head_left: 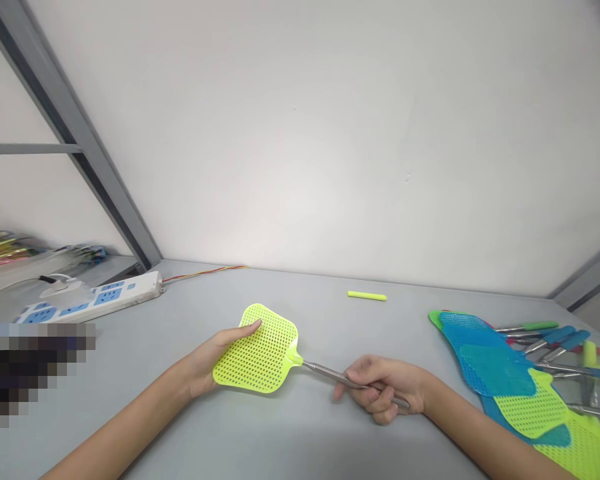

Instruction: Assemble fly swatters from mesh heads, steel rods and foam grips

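Note:
A yellow-green fly swatter (265, 348) is held between my two hands above the grey table. My left hand (220, 353) grips the left side of its perforated head, thumb on top and the other fingers hidden underneath. Around the metal rod handle my right hand (380, 390) is closed, with the bare end of the rod sticking out below the palm. A short yellow-green tube (367, 295), the same colour as the head, lies on the table beyond my right hand and apart from it.
Blue, green and yellow-green fly swatters (490, 360) lie piled at the right. At the left is a white power strip (125, 293) with a plug in it and a thin red-yellow wire. Plastic-wrapped items (5, 250) sit behind it, and a white wall (300, 133) rises at the back.

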Action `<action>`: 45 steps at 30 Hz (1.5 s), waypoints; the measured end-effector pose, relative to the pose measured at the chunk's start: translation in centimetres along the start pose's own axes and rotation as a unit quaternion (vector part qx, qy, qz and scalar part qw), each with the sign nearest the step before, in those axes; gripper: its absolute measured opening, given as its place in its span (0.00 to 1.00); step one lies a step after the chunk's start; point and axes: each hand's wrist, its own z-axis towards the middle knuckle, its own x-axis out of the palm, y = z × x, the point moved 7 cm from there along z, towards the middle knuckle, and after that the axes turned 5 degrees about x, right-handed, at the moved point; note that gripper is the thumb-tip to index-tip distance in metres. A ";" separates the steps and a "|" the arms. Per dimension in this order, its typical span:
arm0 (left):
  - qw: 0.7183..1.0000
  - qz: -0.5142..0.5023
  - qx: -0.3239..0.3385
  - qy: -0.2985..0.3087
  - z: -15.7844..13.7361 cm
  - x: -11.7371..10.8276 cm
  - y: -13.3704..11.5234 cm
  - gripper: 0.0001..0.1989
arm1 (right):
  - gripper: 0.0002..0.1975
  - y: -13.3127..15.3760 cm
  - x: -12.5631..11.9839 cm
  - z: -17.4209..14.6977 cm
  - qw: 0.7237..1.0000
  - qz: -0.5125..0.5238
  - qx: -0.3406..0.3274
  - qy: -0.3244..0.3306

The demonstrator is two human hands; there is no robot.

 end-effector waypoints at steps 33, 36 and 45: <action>0.995 0.087 0.029 0.026 0.1 0.5 1.3 0.20 | 0.14 0.0 0.0 -0.5 1.000 -0.020 0.022 0.004; 0.996 0.083 0.027 0.032 0.1 0.6 1.5 0.19 | 0.14 0.0 0.0 -0.5 0.999 -0.026 0.027 -0.001; 0.994 0.105 0.033 0.028 0.1 0.7 1.5 0.18 | 0.14 -0.2 0.0 -0.5 0.998 -0.050 0.034 -0.011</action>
